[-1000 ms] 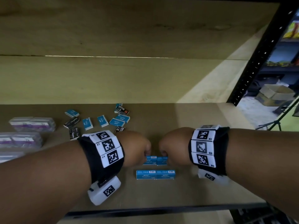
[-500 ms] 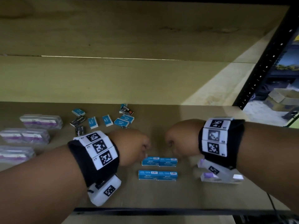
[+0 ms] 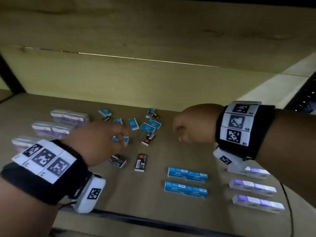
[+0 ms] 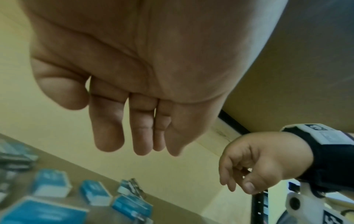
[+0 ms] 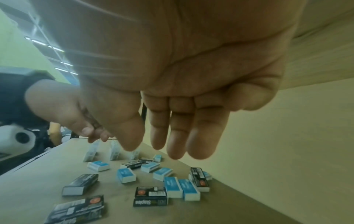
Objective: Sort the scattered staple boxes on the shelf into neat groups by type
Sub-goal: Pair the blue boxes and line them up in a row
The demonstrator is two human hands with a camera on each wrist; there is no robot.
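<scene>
Small blue staple boxes [image 3: 133, 124] and black staple boxes [image 3: 148, 138] lie scattered at mid-shelf. My left hand [image 3: 124, 136] hovers over them, fingertips just above one blue box [image 3: 116, 139]. In the left wrist view its fingers [image 4: 107, 133] hang nearly straight and hold nothing. My right hand [image 3: 181, 132] floats to the right of the pile, fingers loosely curled and empty; the right wrist view shows its fingers [image 5: 176, 136] relaxed above the boxes. Two tidy rows of blue boxes [image 3: 187, 174] lie near the front.
Clear packs with purple labels [image 3: 68, 117] sit at the left. Three rows of white and purple boxes [image 3: 253, 185] lie at the front right, under my right wrist. The wooden back wall [image 3: 153, 79] stands close behind the pile. The shelf's dark front edge [image 3: 136, 219] runs below.
Both hands have let go of the blue row at the front. The left hand moved left and back over the scattered pile; the right hand lifted up and to the right.
</scene>
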